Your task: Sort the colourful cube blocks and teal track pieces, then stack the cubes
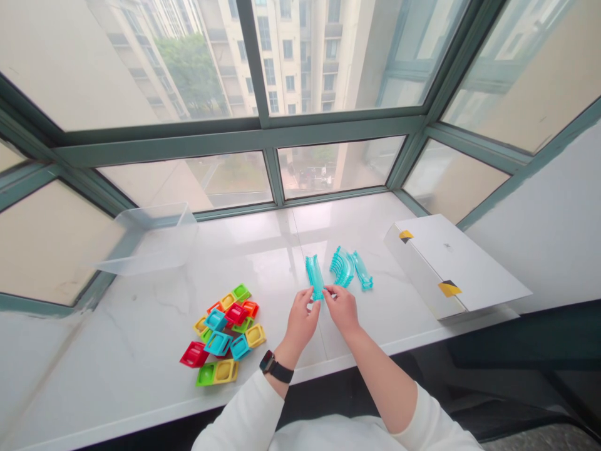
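A translucent teal plastic track-like piece (314, 274) with ridged edges lies lengthwise away from me. At its near end, the fingers of my left hand (303, 319) are closed on the left side. My right hand (342, 308) pinches the same end from the right. Just beyond my right hand are a stack of curved teal pieces (342, 267) and another teal track piece (363, 271), lying at a slant. My fingertips partly hide the near end of the held piece.
A heap of red, yellow, green and blue plastic pieces (225, 329) lies left of my hands. A clear plastic bin (145, 241) stands at the back left. On the right is a white box (451, 263) with yellow-black tape. Windows border the white counter (136, 338).
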### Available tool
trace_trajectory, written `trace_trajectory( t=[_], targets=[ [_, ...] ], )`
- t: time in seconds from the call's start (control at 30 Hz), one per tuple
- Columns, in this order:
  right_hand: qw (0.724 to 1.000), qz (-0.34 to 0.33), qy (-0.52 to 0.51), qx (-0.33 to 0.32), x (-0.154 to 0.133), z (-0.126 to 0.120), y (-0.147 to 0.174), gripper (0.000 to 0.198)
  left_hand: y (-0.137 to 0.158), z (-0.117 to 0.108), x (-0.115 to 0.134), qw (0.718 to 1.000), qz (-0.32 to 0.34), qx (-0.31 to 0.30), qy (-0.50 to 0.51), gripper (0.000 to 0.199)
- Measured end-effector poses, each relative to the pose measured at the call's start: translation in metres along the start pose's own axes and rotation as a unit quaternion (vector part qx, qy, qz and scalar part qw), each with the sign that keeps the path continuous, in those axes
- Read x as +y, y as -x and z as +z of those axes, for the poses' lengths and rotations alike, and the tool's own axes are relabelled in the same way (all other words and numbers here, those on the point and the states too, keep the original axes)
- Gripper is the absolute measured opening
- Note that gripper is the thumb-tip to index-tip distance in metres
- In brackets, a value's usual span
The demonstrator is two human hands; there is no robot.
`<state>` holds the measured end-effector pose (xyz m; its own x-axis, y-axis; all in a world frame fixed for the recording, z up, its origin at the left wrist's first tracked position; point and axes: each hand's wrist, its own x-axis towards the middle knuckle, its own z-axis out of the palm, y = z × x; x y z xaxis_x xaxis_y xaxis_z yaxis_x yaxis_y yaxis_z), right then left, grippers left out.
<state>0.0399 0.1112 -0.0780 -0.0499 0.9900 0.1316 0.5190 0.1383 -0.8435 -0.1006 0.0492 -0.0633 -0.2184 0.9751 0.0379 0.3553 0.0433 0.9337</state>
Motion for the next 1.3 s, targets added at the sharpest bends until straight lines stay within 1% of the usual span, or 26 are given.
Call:
trace_trajectory(
  t=[0.33,1.3],
  targets=[
    [0.999,-0.014,0.028,-0.005,0.0098,0.0048,-0.0033,0.031,-0.0022,0.0026,-0.0054,1.000,-0.005,-0.005,-0.001,0.046],
    [1.000,0.007,0.021,-0.015,0.0049,0.0010,-0.0024,0.035,-0.0009,0.0022,-0.0066,1.000,0.004,-0.009,0.006,0.046]
  ],
)
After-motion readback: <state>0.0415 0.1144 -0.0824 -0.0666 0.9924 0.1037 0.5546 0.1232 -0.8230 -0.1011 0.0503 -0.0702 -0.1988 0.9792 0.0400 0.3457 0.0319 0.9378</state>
